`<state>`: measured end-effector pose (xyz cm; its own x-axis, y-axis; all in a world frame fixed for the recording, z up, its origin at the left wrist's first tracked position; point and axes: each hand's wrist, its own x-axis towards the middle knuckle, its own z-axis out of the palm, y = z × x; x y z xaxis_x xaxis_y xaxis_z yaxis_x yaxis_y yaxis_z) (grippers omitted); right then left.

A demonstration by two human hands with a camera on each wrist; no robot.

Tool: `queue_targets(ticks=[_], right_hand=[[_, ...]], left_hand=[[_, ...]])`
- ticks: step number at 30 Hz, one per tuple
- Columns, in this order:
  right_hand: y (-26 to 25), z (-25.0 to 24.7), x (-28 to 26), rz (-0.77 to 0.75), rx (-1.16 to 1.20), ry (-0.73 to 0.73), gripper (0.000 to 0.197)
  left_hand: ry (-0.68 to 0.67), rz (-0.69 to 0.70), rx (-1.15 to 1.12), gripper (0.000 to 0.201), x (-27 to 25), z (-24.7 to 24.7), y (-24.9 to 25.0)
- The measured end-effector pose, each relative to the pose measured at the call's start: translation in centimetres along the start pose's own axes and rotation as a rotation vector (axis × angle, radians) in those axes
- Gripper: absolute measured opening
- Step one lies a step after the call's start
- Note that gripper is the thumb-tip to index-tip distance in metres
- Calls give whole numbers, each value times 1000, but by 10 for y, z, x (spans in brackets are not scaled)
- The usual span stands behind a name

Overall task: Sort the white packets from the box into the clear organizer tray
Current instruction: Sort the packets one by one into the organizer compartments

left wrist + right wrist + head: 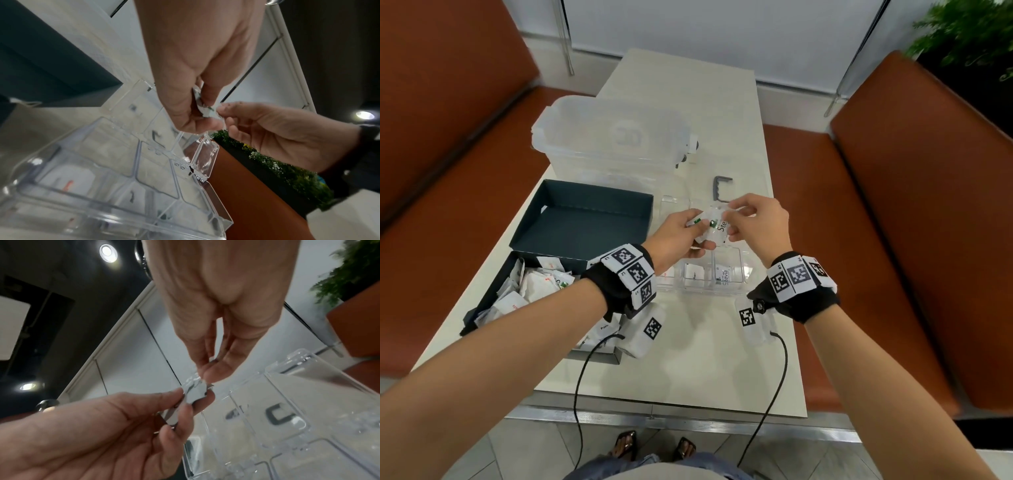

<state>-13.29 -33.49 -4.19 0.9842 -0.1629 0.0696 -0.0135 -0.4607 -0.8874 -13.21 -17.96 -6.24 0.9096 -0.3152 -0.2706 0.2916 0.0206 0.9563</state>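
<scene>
Ceiling lights (108, 252) wrist-only, box (493, 301) of packets (534, 284) head-only

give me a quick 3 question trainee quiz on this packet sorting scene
1. True or false: both hands hold white packets above the clear organizer tray.
2. Where do the unsorted packets lie? A) in the dark box near the left forearm B) on the orange bench C) in the large clear bin
3. Fill in: the packet in the tray's near right compartment reads ____.

Key: 1 true. The left hand and right hand pinch them. 2 A. 3 Stevia.
</scene>
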Motion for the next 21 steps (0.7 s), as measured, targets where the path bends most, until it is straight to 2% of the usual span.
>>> queue_targets(ticks=[2, 4, 8, 12, 17, 21], right_hand=[[2, 1, -1, 95, 140, 63, 7], [1, 4, -3, 145, 225, 53, 6], [-1, 12, -6, 145, 274, 2, 5], [-3, 15, -7, 89, 208, -19, 2], [-2, 9, -1, 24, -6, -42, 18], [0, -3, 11, 37, -40, -110, 14]], left_hand=[[6, 4, -22, 28, -1, -2, -1], [-9, 4, -45, 29, -1, -4, -1], [-26, 9, -59, 32, -1, -5, 3], [-35, -6, -52, 44, 1, -4, 4], [-57, 22, -42, 31, -2, -4, 3], [-59, 1, -23, 29, -3, -3, 2]])
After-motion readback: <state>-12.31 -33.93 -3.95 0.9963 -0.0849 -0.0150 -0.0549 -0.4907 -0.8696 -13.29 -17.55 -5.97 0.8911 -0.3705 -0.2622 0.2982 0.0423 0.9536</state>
